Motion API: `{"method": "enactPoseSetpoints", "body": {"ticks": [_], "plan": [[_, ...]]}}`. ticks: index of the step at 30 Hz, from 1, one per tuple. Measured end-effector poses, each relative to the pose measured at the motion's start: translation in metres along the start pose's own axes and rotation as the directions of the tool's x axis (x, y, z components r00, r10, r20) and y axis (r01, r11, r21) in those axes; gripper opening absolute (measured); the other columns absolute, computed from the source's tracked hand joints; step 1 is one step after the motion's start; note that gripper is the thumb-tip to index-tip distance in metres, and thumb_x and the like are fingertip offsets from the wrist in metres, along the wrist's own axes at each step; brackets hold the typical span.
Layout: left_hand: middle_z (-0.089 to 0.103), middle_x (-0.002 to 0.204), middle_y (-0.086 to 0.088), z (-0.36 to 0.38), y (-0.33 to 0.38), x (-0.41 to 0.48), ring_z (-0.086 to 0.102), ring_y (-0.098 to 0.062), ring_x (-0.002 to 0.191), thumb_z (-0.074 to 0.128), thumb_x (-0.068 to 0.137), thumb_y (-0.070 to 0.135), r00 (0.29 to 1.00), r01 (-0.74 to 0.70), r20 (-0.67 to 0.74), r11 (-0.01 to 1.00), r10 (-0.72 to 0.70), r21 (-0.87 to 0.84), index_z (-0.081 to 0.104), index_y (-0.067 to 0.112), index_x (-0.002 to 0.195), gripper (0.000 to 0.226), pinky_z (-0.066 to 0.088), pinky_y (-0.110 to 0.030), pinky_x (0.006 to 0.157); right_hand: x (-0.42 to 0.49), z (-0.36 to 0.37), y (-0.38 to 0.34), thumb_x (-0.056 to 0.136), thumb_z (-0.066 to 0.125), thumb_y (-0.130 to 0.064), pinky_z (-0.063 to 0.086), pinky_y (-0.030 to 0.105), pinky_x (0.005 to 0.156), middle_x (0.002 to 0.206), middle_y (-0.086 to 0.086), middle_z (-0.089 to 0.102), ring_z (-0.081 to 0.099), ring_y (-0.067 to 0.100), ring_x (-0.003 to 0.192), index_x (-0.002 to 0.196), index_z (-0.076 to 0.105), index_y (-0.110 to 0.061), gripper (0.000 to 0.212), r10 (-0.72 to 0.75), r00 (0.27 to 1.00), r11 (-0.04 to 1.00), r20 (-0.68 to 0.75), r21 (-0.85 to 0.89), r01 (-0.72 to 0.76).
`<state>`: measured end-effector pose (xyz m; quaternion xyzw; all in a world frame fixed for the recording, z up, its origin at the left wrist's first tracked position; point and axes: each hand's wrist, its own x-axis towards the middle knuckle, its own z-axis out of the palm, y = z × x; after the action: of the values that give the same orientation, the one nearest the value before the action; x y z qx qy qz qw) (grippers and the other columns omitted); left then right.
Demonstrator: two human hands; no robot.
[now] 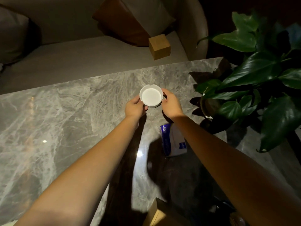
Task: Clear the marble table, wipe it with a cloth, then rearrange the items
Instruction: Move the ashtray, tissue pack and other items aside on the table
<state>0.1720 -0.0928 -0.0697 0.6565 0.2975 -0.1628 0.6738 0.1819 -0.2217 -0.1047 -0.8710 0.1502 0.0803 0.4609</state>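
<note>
A round white ashtray (151, 96) sits at or just above the grey marble table (65, 111), right of its middle. My left hand (136, 107) grips its left rim and my right hand (171, 103) grips its right rim. Under my right forearm a blue and white tissue pack (175, 141) lies on the marble. I cannot tell whether the ashtray touches the table.
A potted plant (254, 88) with big dark leaves stands on the table's right end. Beyond the far edge is a grey sofa (81, 54) with a wooden cube (159, 46) and cushions (122, 22). A tan box corner (154, 214) shows at the near edge.
</note>
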Motion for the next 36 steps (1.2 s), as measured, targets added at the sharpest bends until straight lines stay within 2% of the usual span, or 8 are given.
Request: {"method": "enactPoseSetpoints", "body": {"ticks": [10, 13, 15, 17, 20, 26, 32, 36], "plan": [[0.059, 0.081, 0.008, 0.017, 0.007, -0.006, 0.056, -0.011, 0.074, 0.042, 0.094, 0.004, 0.995, -0.024, 0.099, 0.999, 0.021, 0.033, 0.058, 0.021, 0.118, 0.034, 0.046, -0.008, 0.049, 0.000, -0.009, 0.005, 0.087, 0.040, 0.002, 0.047, 0.041, 0.096, 0.134, 0.008, 0.053, 0.052, 0.029, 0.119, 0.138, 0.044, -0.021, 0.057, -0.008, 0.998, 0.993, -0.056, -0.117, 0.001], [0.058, 0.091, 0.007, 0.011, 0.005, -0.019, 0.054, -0.015, 0.089, 0.043, 0.095, 0.006, 0.989, -0.069, 0.140, 0.994, 0.057, 0.083, 0.057, 0.029, 0.103, 0.027, 0.047, -0.016, 0.072, -0.010, -0.009, 0.001, 0.089, 0.041, 0.001, 0.046, 0.044, 0.099, 0.142, 0.005, 0.046, 0.049, 0.027, 0.124, 0.143, 0.037, -0.022, 0.058, 0.029, 0.998, 0.995, -0.057, -0.089, -0.034], [0.056, 0.124, -0.004, 0.004, 0.004, -0.032, 0.052, -0.021, 0.116, 0.045, 0.095, 0.008, 0.984, -0.106, 0.158, 0.983, 0.082, 0.151, 0.047, 0.021, 0.131, 0.039, 0.043, -0.026, 0.096, -0.020, -0.009, -0.003, 0.090, 0.046, -0.003, 0.043, 0.047, 0.103, 0.146, 0.003, 0.041, 0.044, 0.026, 0.130, 0.144, 0.034, -0.020, 0.058, 0.005, 0.998, 0.998, -0.059, -0.070, -0.009], [0.037, 0.148, -0.009, -0.004, 0.007, -0.047, 0.039, -0.022, 0.135, 0.045, 0.096, 0.010, 0.982, -0.111, 0.171, 0.972, 0.076, 0.207, 0.022, 0.015, 0.148, 0.057, 0.035, -0.023, 0.100, -0.033, -0.011, -0.007, 0.090, 0.048, -0.007, 0.041, 0.049, 0.106, 0.148, 0.000, 0.039, 0.040, 0.024, 0.134, 0.144, 0.034, -0.021, 0.058, -0.044, 0.997, 0.999, -0.062, -0.034, 0.042], [0.023, 0.156, -0.007, -0.015, 0.009, -0.076, 0.026, -0.018, 0.142, 0.045, 0.097, 0.015, 0.974, -0.163, 0.198, 0.954, 0.114, 0.251, 0.015, 0.017, 0.150, 0.061, 0.027, -0.024, 0.104, -0.057, -0.020, -0.011, 0.094, 0.048, -0.013, 0.035, 0.048, 0.111, 0.154, 0.000, 0.031, 0.031, 0.023, 0.140, 0.148, 0.030, -0.020, 0.057, -0.108, 0.993, 0.990, -0.037, -0.090, 0.105], [0.020, 0.156, -0.003, -0.022, -0.017, -0.133, 0.021, -0.016, 0.143, 0.052, 0.094, 0.016, 0.906, -0.378, 0.366, 0.796, 0.213, 0.472, 0.018, 0.016, 0.149, 0.065, 0.016, -0.020, 0.109, -0.126, -0.055, 0.000, 0.098, 0.045, -0.015, 0.016, 0.040, 0.120, 0.162, 0.000, 0.011, 0.008, 0.020, 0.148, 0.153, 0.015, -0.019, 0.063, -0.217, 0.972, 0.915, 0.093, -0.327, 0.236], [0.034, 0.151, -0.010, 0.002, -0.057, -0.174, 0.032, -0.024, 0.139, 0.059, 0.087, 0.032, 0.831, -0.530, 0.529, 0.536, 0.173, 0.657, 0.028, 0.011, 0.146, 0.069, 0.026, -0.037, 0.114, -0.186, -0.110, 0.052, 0.094, 0.053, -0.016, 0.031, 0.043, 0.111, 0.148, 0.015, 0.037, 0.033, 0.034, 0.137, 0.146, 0.033, -0.008, 0.057, -0.148, 0.989, 0.905, -0.002, -0.403, 0.134], [0.060, 0.120, -0.020, 0.038, -0.086, -0.208, 0.058, -0.024, 0.103, 0.056, 0.092, 0.019, 0.750, -0.472, 0.656, 0.627, -0.084, 0.619, 0.048, 0.005, 0.130, 0.041, 0.043, -0.034, 0.094, -0.240, -0.146, 0.095, 0.095, 0.053, -0.014, 0.043, 0.036, 0.098, 0.130, 0.015, 0.054, 0.055, 0.028, 0.115, 0.133, 0.051, -0.007, 0.038, -0.014, 0.995, 0.986, -0.100, -0.166, -0.003]]}}
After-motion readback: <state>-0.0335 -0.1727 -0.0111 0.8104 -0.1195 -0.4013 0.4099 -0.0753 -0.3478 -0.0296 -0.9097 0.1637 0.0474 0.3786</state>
